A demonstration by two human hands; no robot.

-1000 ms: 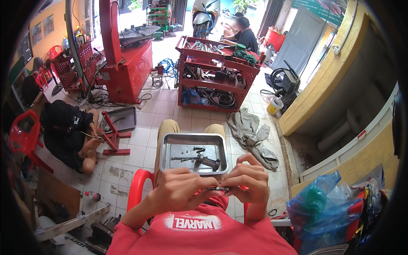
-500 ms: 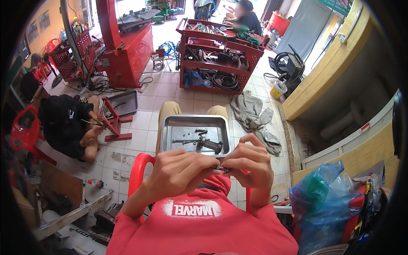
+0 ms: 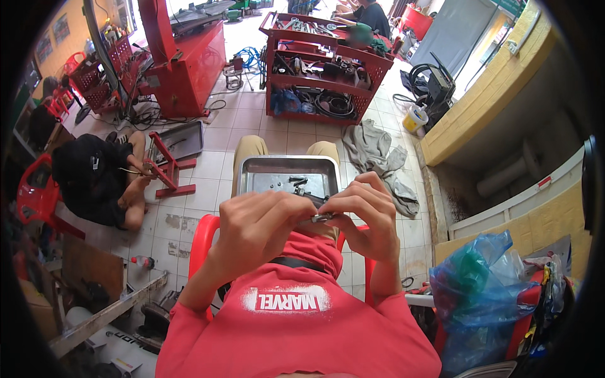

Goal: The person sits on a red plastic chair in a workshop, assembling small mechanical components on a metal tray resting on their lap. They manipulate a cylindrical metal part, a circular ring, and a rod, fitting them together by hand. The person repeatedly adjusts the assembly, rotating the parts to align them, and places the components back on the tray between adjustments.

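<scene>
At the centre of the frame, both hands meet above the person's lap. The left hand [image 3: 261, 223] curls knuckles-up, its grip closed on one end of a small metal part [image 3: 321, 218]. The right hand [image 3: 365, 214] arches over, fingertips pinching the other end. Just above lies a shallow rectangular steel tray [image 3: 252, 179] on the knees, holding dark, oily-looking pieces. A red plastic chair [image 3: 203, 242] shows below.
</scene>
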